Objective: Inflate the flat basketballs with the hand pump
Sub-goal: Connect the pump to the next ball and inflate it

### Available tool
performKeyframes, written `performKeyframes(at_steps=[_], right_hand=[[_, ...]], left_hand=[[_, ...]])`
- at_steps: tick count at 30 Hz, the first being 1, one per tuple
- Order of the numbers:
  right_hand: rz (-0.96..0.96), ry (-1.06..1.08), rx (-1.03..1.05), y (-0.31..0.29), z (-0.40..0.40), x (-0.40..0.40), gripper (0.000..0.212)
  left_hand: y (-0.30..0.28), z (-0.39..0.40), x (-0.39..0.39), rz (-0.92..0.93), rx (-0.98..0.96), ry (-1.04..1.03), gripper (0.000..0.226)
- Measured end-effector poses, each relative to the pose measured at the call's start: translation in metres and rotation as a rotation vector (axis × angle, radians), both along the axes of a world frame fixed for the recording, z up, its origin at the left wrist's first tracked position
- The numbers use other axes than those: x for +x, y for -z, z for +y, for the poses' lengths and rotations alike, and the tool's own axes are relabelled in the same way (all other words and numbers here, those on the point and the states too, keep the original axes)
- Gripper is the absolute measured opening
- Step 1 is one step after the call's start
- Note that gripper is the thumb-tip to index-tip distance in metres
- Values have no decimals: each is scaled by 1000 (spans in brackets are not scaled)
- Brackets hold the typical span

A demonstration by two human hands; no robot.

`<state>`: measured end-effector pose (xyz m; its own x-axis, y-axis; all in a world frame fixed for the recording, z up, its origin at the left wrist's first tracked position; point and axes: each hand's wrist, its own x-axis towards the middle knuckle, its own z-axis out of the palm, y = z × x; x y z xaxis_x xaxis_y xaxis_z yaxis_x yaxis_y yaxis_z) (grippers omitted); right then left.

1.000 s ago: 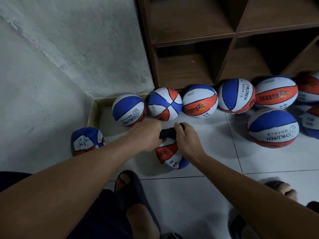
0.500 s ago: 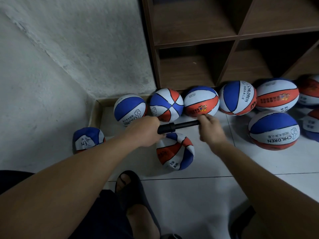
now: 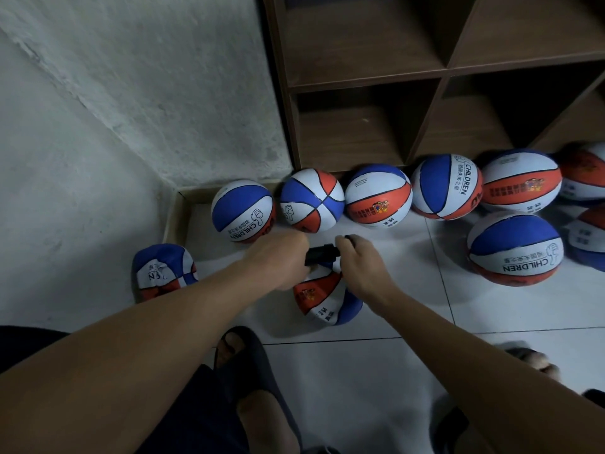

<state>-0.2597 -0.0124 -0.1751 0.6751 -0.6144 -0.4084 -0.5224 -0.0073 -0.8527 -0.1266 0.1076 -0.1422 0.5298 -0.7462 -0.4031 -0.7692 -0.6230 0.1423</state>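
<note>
Hands first: I see my left hand gripping the black hand pump and my right hand curled round its handle. Both hover over the part-inflated basketball.

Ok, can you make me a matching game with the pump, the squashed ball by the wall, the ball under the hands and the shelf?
Things:
1. hand pump
2. crumpled ball
3. ball under the hands
4. wooden shelf

Descriptions:
A. flat, on the floor by the wall, apart from both hands
B. brown, its compartments hold nothing
C. black, held between left hand and right hand
D. on the tiles just below the pump

Pairs: 1-C, 2-A, 3-D, 4-B
</note>
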Motion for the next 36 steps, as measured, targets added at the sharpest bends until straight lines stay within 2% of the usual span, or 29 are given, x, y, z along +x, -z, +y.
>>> performKeyframes(at_steps=[8,12,17,20,25,31,36], right_hand=[[-15,-24,48,7,0,2,36],[-6,-20,130,12,-8,0,39],[41,215,213,13,-53,-20,30],[43,279,222,16,-71,-30,28],[71,402,153,17,-32,-18,29],[59,306,140,14,20,-8,28],[49,234,164,14,32,-5,27]], left_hand=[[-5,-1,1,-7,16,41,38],[-1,0,3,90,18,17,36],[-2,9,21,70,35,-1,35],[-1,11,23,58,26,-2,32],[-1,5,13,-4,52,80,37],[-1,1,0,-89,96,151,33],[6,1,-6,-72,88,147,26]])
